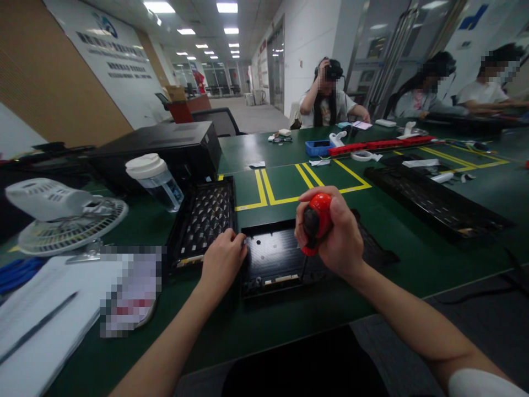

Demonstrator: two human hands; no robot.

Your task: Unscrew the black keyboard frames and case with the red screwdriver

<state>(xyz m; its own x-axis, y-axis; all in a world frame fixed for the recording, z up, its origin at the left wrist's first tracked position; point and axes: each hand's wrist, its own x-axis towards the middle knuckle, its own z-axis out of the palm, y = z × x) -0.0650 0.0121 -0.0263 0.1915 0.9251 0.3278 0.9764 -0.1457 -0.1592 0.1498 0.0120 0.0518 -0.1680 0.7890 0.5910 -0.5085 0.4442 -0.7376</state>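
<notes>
Nearby, white fan L of black panel, bottle btwn.

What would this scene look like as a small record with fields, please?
Right hand: grips a red-and-black screwdriver, shaft down at the black panel
Left hand: at the panel's left edge
Left of the panel: textured black tray, lidded bottle, white fan
Beyond: blue box, red strip
Surface: green table with yellow lines
</notes>
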